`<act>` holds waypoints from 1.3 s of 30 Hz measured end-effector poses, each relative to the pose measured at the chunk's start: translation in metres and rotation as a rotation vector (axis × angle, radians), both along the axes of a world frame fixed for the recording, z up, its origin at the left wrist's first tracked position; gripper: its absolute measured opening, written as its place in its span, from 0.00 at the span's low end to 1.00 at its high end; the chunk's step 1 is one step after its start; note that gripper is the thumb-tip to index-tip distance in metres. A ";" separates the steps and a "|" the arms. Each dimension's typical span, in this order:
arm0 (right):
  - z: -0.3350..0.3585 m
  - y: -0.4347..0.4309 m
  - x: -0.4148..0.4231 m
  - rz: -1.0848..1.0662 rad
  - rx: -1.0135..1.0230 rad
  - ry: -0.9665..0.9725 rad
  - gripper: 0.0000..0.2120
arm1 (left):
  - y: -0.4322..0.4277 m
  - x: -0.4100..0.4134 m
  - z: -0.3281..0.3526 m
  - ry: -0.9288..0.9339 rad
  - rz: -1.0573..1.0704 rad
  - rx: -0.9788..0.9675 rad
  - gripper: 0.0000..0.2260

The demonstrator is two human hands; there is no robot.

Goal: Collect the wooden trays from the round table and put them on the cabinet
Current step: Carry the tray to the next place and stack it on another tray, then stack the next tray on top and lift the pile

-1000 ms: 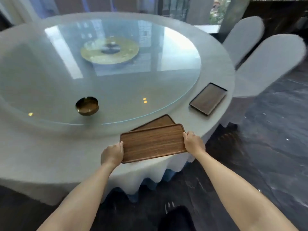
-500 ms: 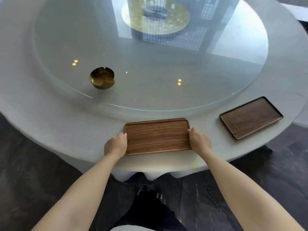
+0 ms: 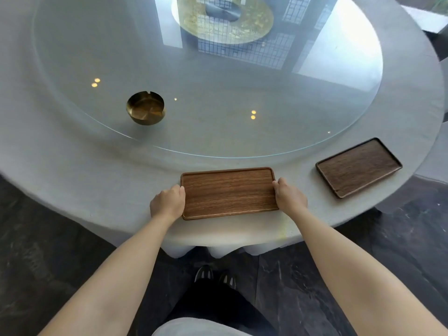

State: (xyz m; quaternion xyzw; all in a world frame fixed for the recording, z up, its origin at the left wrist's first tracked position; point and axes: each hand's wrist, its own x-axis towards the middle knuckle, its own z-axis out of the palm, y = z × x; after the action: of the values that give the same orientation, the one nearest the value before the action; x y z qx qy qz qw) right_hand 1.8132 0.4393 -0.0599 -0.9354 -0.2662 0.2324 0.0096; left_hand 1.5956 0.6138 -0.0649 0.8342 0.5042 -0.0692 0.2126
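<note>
A mid-brown wooden tray [image 3: 229, 192] lies flat at the near edge of the round table [image 3: 72, 170], which is draped in a grey cloth. My left hand [image 3: 167, 206] grips its left short end and my right hand [image 3: 289, 197] grips its right short end. The tray that lay under it a second ago is hidden. A darker wooden tray [image 3: 358, 167] rests at an angle on the cloth to the right, untouched.
A large glass turntable [image 3: 218, 93] covers the table's middle, with a brass ashtray [image 3: 146, 107] on its near left and a gold disc [image 3: 223, 18] at the centre. A white-covered chair [image 3: 434, 161] stands at the right. Dark stone floor lies below, with my shoes [image 3: 214, 275] close to the table.
A second ago I held the tray tilted above another tray on the table. It now lies flat over that spot, with both hands still on its ends.
</note>
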 end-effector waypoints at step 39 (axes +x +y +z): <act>0.009 -0.188 0.335 -0.081 0.154 0.033 0.21 | -0.229 0.339 0.012 0.183 0.196 -0.235 0.22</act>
State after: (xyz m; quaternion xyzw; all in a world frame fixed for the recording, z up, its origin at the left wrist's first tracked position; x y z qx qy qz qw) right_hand 2.1478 0.2510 -0.0511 -0.9379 -0.2451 0.2261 0.0955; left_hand 1.9346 0.3846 -0.0530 0.7406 0.5888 -0.1821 0.2677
